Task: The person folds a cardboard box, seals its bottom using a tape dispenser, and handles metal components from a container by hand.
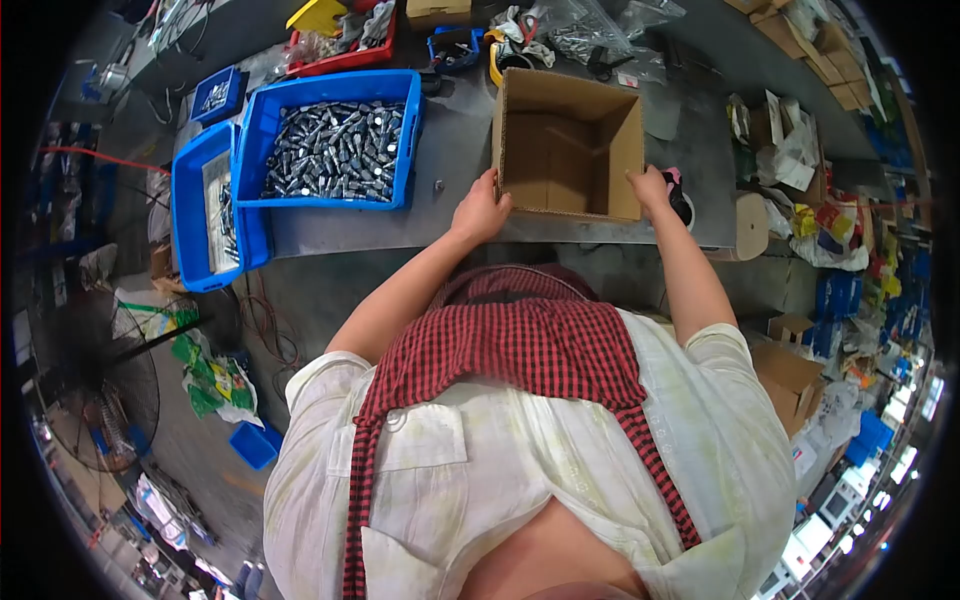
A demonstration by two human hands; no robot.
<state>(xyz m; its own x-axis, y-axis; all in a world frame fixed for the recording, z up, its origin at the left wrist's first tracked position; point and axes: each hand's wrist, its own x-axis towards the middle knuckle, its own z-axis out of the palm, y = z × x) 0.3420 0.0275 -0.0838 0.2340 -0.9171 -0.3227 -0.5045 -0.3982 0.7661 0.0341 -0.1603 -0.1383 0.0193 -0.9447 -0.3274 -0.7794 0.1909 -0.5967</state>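
An open cardboard box (568,165) with nothing visible inside stands on the grey workbench in front of me. My left hand (483,208) grips its left side near the front corner, with the fingers partly hidden by the cardboard. At the opposite front corner, my right hand (652,190) holds the right wall. Left of the box is a blue bin (412,130) full of small dark and silvery metal parts. A pink and black object (680,198), perhaps a tape roll, lies just beyond my right hand.
A second blue bin (186,225) overhangs the bench's left front edge. Behind are a small blue tray (236,100), a red tray (340,65) and plastic bags (590,38). A fan (95,400) stands on the floor at left; cardboard boxes (785,380) stand at right.
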